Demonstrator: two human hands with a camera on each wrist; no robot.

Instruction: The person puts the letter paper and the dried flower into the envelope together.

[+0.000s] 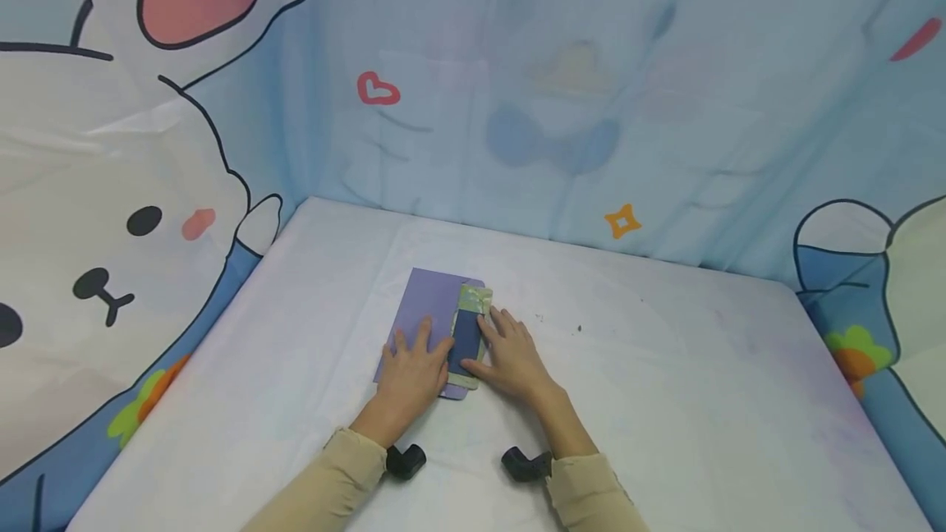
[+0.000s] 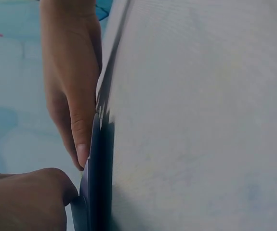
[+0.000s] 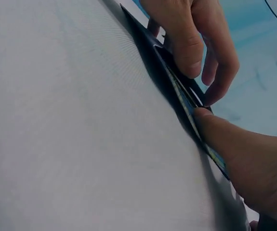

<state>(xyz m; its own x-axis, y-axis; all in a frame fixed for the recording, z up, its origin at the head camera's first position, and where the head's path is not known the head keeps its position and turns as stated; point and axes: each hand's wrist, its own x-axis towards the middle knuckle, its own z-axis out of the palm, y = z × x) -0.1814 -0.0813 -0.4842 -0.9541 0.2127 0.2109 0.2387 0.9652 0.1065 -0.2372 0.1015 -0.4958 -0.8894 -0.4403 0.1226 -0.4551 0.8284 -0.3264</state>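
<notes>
A flat purple folder or card [image 1: 429, 298] lies on the white table. Along its right side is a narrower green patterned piece [image 1: 475, 298] with a dark blue band [image 1: 466, 331]. My left hand [image 1: 412, 378] rests on the purple part, fingers spread, its thumb near the blue band. On the other side, my right hand [image 1: 521, 361] touches the patterned piece, thumb on its lower part and fingertips by its right edge. The right wrist view shows the layers slightly apart at the edge, beside my right thumb [image 3: 210, 120]. Fingertip contact is partly hidden.
A white cloth covers the table [image 1: 687, 401]. Black curved devices [image 1: 406, 462] sit at both wrists. A light blue printed curtain [image 1: 458, 146] stands behind the table, with a cartoon animal [image 1: 96, 187] on the left. A small dark speck [image 1: 580, 328] lies right of the hands.
</notes>
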